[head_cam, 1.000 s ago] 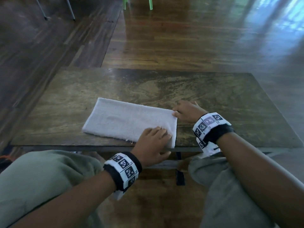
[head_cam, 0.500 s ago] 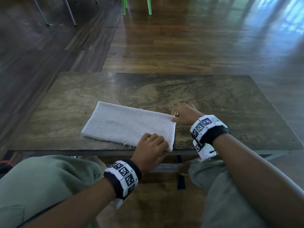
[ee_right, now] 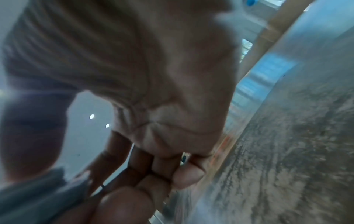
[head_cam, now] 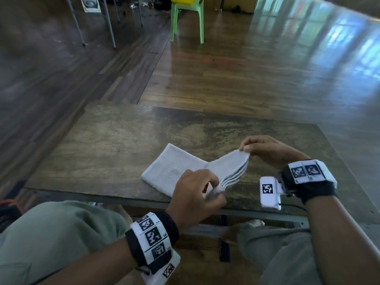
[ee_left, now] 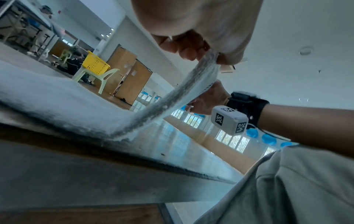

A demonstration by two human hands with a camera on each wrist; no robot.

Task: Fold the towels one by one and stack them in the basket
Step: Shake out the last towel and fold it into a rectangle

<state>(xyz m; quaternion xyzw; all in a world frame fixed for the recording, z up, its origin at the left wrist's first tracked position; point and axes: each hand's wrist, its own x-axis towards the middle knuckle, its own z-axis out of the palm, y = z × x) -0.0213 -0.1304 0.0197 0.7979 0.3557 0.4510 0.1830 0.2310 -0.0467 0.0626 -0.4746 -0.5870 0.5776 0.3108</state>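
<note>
While the left half of the white towel [head_cam: 170,171] lies flat on the wooden table [head_cam: 115,145], its right end is raised off the surface, the stacked layers showing as dark lines along the lifted edge. The left hand [head_cam: 195,194] pinches the near corner of that raised end between thumb and curled fingers [ee_left: 184,48], close to the table's front edge. The right hand [head_cam: 267,151] pinches the far corner, thumb tip pressed against the fingertips at the top of the fold (the right wrist view is blurred, yet shows the fingers [ee_right: 162,171] bunched together). The towel hangs in a shallow band between the two hands, and the left wrist view shows it bending upward from the table. Both wrists wear black bands with printed markers. Farther off, a yellow basket [ee_left: 94,65] sits on a pale green plastic chair [head_cam: 187,17] standing on the glossy wooden floor [head_cam: 257,68].
</note>
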